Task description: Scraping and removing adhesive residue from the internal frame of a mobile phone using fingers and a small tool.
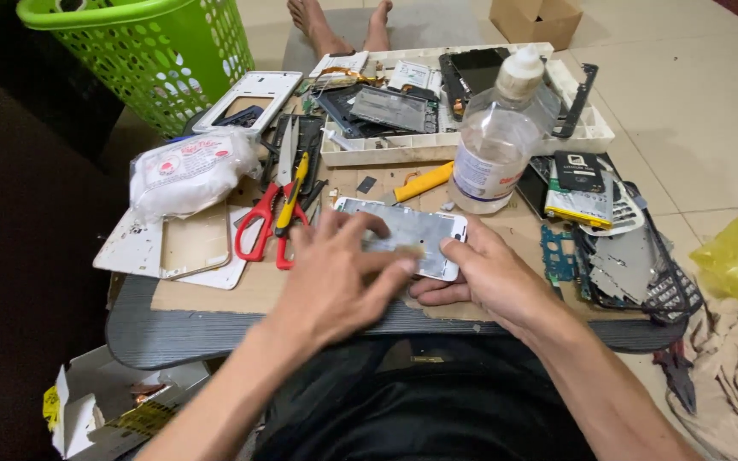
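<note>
My right hand [493, 277] grips the white phone frame [412, 235] to steady it; my left hand [335, 273] presses flat on it; red scissors [262, 226] lie just left.

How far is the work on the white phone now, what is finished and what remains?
Done: the phone frame lies opened on the cardboard, its metal inside bare. In hand: the right hand holds its right end, and the left hand presses fingers on its middle. Left: loose parts sit in the white tray and beside the bottle; the scissors lie unused.
</note>
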